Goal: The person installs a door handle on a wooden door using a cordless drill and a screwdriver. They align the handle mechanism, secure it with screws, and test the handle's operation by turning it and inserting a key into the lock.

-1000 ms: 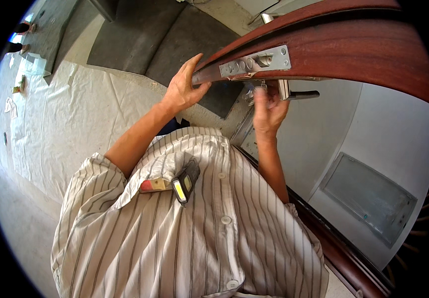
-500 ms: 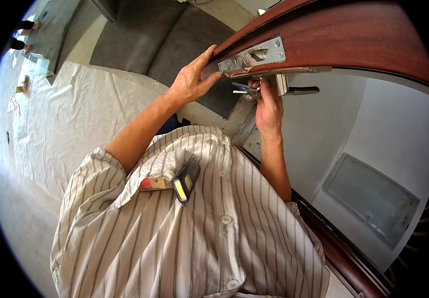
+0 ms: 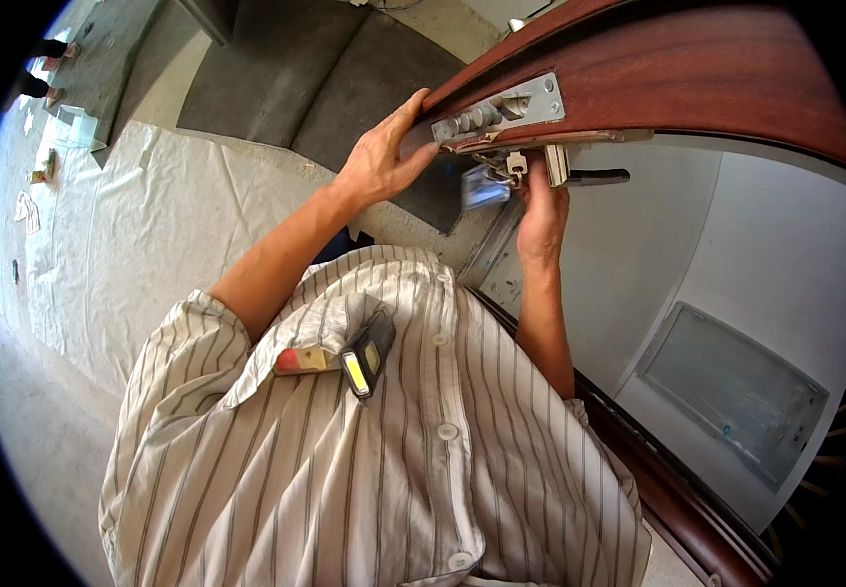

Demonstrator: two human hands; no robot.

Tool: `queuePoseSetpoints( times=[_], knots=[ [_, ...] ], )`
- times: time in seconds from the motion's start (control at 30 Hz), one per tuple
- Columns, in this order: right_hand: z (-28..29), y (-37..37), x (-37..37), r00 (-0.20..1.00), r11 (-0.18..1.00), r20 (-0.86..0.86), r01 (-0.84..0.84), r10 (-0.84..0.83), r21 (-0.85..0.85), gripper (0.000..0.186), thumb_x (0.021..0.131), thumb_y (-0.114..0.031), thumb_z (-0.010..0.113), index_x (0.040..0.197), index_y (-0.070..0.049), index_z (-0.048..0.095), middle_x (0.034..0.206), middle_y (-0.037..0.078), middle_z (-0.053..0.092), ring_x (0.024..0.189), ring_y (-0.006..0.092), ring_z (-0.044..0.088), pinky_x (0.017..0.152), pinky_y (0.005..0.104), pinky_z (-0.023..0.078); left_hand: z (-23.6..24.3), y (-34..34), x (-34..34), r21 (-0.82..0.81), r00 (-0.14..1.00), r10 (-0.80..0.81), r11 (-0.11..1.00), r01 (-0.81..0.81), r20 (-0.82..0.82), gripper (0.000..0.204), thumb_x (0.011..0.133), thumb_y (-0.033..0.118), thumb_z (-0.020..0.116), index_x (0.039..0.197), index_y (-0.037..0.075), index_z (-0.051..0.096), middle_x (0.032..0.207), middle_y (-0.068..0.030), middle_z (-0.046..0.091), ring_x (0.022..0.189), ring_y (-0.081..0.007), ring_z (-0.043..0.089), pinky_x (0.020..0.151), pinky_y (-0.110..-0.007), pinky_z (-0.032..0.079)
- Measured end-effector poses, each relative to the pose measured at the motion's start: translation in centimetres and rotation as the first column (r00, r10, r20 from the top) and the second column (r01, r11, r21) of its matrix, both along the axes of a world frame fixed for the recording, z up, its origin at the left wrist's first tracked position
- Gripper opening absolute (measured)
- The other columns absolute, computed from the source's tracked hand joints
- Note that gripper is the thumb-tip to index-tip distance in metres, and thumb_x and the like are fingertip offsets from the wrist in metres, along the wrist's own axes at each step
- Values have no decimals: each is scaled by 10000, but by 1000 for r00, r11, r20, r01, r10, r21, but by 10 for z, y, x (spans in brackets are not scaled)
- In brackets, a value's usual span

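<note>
A red-brown wooden door [image 3: 677, 73] stands edge-on before me, with a metal lock plate [image 3: 540, 103] set in its edge. Round bolts [image 3: 472, 121] stick out of the plate. My left hand [image 3: 376, 164] grips the door by its edge beside the plate, thumb on the near side and fingers on the far side. Below the plate, at the door's near face, my right hand [image 3: 543, 220] is closed at a bunch of keys [image 3: 517, 164]; its fingertips are partly hidden. A blurred, bluish clear tag [image 3: 484, 186] dangles from the keys. Next to that hand is a dark door handle [image 3: 597, 177].
A small lit lamp [image 3: 355, 374] is clipped to my striped shirt. Dark mats [image 3: 271, 83] and a pale sheet [image 3: 168, 225] cover the floor on the left. Beyond the door, a grey panel [image 3: 731, 391] sits by the white wall. Another person's feet [image 3: 56, 73] show far left.
The round bolts, flush with the lock plate before, now stand out from it. My right hand has turned and shifted slightly right; the keys and tag swing below. My left hand stays put.
</note>
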State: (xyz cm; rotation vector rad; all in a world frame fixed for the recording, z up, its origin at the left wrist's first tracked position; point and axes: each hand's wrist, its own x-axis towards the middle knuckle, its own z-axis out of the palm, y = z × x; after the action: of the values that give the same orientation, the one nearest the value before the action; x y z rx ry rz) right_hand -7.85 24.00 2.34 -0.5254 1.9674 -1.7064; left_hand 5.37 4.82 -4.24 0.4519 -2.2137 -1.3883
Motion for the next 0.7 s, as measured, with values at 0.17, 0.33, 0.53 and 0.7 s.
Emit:
queuePoseSetpoints(
  times=[0.17, 0.33, 0.53, 0.7],
  knots=[
    [-17, 4, -1, 988, 992, 154, -10, 29, -124, 355, 1042, -242, 434, 1254, -5, 592, 1204, 79, 647, 1080, 188, 603, 957, 329, 434, 1, -1, 3, 106, 998, -56, 993, 52, 31, 724, 874, 128, 603, 1521, 25, 296, 1403, -249, 507, 1238, -347, 535, 1022, -380, 429],
    [-15, 3, 5, 945, 961, 321, 34, 59, -276, 361, 1021, -291, 495, 1190, 3, 619, 1124, 115, 667, 1089, 234, 605, 986, 395, 434, -1, -6, 5, 194, 995, -101, 976, 98, 5, 697, 866, 72, 507, 1527, 22, 289, 1446, -240, 475, 1360, -334, 464, 1128, -368, 348],
    [-15, 2, -3, 565, 900, 741, -6, 363, -436, 387, 984, -391, 562, 964, -12, 638, 999, 147, 659, 1069, 347, 594, 992, 464, 439, -5, -5, 4, 209, 995, -96, 974, 91, 13, 668, 883, 83, 496, 1520, 22, 305, 1441, -227, 484, 1360, -323, 465, 1130, -354, 338],
    [7, -6, 5, 956, 996, 294, 11, 16, -89, 269, 917, -264, 696, 943, 3, 704, 926, 103, 691, 933, 208, 613, 894, 366, 464, -7, -7, 5, 182, 996, -90, 979, 86, 15, 669, 876, 63, 518, 1513, 20, 317, 1436, -215, 497, 1358, -309, 471, 1116, -359, 354]
  ],
)
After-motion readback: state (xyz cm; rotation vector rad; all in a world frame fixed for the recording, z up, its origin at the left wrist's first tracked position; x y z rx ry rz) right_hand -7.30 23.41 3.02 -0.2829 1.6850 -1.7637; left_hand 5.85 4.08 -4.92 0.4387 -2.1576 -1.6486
